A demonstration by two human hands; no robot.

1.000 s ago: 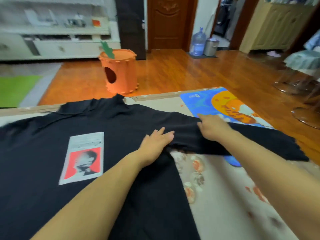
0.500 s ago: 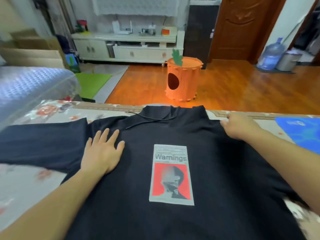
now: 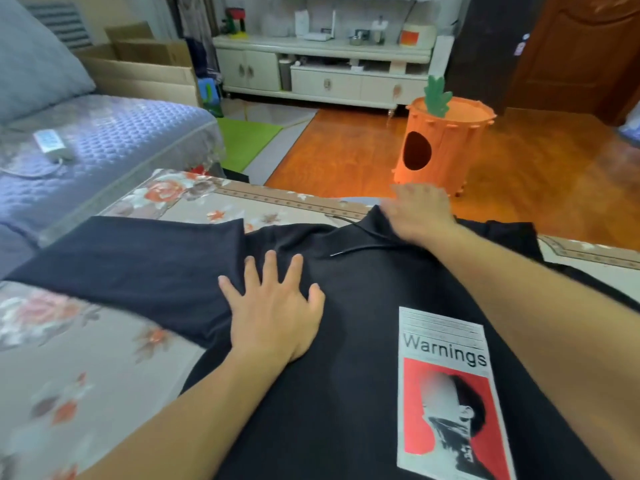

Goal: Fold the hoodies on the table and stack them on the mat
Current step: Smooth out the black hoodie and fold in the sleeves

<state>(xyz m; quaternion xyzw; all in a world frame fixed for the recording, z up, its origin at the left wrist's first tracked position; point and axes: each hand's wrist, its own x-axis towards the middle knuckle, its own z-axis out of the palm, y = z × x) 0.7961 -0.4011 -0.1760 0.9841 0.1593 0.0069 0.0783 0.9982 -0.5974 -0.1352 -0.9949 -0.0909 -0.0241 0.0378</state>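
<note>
- The left hand (image 3: 273, 317) lies flat, fingers spread, on the black hoodie (image 3: 346, 393).
- The blurred right hand (image 3: 419, 216) rests flat, grasping nothing, on the hood at the tabletop's (image 3: 86, 358) far edge.

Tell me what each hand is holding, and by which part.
Nothing is gripped. The left hand lies flat, fingers spread, on the black cotton hoodie near its left shoulder; the blurred right hand rests open at the collar.

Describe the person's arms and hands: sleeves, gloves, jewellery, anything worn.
Both forearms are bare up to the frame's edge, with no sleeve in view. The left hand has no glove, ring or watch. The right hand is motion-blurred; no glove or wristband shows on it.
</note>
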